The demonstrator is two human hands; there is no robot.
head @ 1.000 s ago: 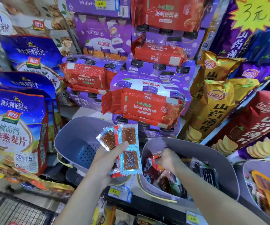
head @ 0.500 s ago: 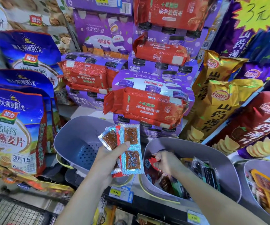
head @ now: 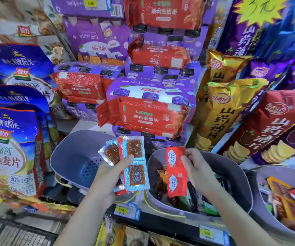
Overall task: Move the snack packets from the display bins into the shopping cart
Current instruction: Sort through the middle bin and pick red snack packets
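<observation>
My left hand (head: 107, 176) holds a fanned bunch of small snack packets (head: 135, 162), blue and silver with brown contents, with my thumb across their front, above the gap between two grey bins. My right hand (head: 199, 170) pinches a red twin snack packet (head: 176, 172) by its upper right edge, lifted above the middle grey bin (head: 239, 185). More mixed packets lie in that bin below it. The left grey bin (head: 68, 157) shows only its perforated bottom. The wire shopping cart (head: 13, 235) is at the bottom left corner.
A third grey bin (head: 262, 189) with red and orange packets is at the right. Large blue oatmeal bags (head: 10, 148) stand left; red rice packs (head: 143, 116) on purple drink boxes fill the middle. Gold and red chip bags (head: 221, 110) lean at right. A yellow price tag (head: 127, 211) hangs on the shelf edge.
My right hand has come up out of the middle bin holding a red twin packet. The left hand keeps the same bunch, nearly still.
</observation>
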